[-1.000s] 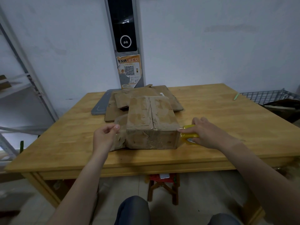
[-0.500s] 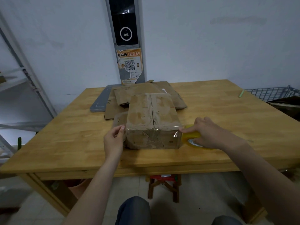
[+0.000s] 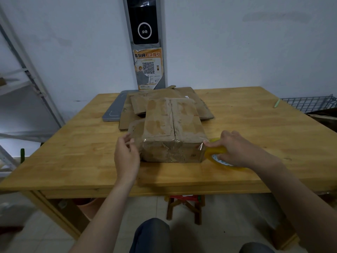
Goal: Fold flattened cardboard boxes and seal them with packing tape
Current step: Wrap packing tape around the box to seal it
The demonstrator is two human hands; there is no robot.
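Note:
A folded cardboard box [image 3: 173, 128] stands on the wooden table [image 3: 255, 128], its top flaps closed and clear tape stretched across its near face. My right hand [image 3: 238, 148] grips a yellow tape roll [image 3: 217, 156] at the box's near right corner, with a strip of tape running from the roll to the box. My left hand [image 3: 126, 154] rests against the box's near left corner, fingers slightly apart, over a side flap [image 3: 135, 127] that sticks out to the left. Flattened cardboard boxes [image 3: 164, 99] lie stacked behind the box.
A grey flat device [image 3: 114, 111] lies behind the cardboard at the back left. A green pen [image 3: 277, 103] lies at the table's far right edge, beside a wire basket [image 3: 310, 104]. A metal shelf frame [image 3: 27, 70] stands to the left. A small stool [image 3: 184, 207] is under the table.
My left hand moved right from the open side flap to the box's near left corner. My right hand pulled the tape roll slightly right of the corner, drawing tape across the near face.

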